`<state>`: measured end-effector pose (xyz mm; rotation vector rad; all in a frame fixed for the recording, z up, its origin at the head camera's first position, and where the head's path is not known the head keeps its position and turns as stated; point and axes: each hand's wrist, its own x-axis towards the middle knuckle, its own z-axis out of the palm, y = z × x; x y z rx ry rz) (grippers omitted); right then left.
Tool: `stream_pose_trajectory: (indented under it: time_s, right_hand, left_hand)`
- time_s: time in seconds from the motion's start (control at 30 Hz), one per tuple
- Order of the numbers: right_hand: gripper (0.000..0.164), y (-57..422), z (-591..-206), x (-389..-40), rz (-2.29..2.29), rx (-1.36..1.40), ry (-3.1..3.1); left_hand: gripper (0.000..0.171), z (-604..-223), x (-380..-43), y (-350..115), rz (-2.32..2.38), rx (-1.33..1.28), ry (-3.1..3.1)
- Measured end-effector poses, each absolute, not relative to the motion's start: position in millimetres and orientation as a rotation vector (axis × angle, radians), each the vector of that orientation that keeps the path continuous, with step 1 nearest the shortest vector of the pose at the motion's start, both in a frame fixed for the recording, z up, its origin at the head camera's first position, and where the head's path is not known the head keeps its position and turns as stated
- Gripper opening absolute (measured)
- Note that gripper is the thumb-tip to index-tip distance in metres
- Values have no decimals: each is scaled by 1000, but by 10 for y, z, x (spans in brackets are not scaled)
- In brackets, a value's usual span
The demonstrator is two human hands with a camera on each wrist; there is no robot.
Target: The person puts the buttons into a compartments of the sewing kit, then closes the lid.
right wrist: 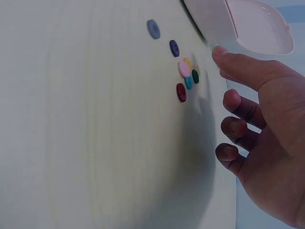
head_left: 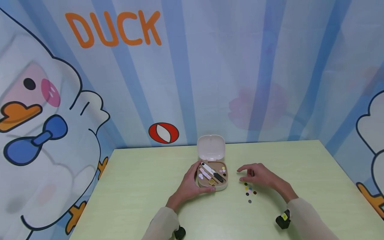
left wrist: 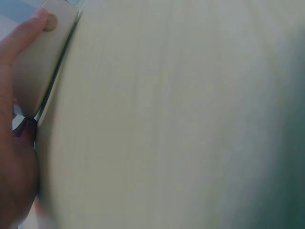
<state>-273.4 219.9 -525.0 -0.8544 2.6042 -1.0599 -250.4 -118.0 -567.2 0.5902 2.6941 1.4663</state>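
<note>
A small open sewing kit case (head_left: 222,187) stands on the table, its white lid (head_left: 211,147) tipped up at the back. My left hand (head_left: 190,185) grips its left side, thumb along the front wall; the left wrist view shows the thumb on a round spot there. Inside lie a black-and-white slim tool (head_left: 214,172), a pink-and-white piece (head_left: 205,173), a gold ring-shaped piece (head_left: 211,182) and several small buttons (head_left: 223,170). To the right, my right hand (head_left: 259,175) hovers with loosely bent fingers, holding nothing. Several loose buttons (right wrist: 184,69) lie just in front of it, a grey button (right wrist: 153,29) slightly apart.
The pale wooden table (head_left: 144,186) reaches back to a blue striped curtain (head_left: 210,66) with duck drawings. Each wrist carries a small black camera, such as the wrist camera (head_left: 283,220) at the right sleeve.
</note>
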Motion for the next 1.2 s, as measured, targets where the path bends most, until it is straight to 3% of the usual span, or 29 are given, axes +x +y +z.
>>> stream_pose_trajectory:
  time_s: [1.2]
  right_hand:
    - [4, 2202, -5380, -2580, -1104, -863, 2693]
  left_hand:
    - [120, -5673, -2496, -1166, 1456, 547, 2684]
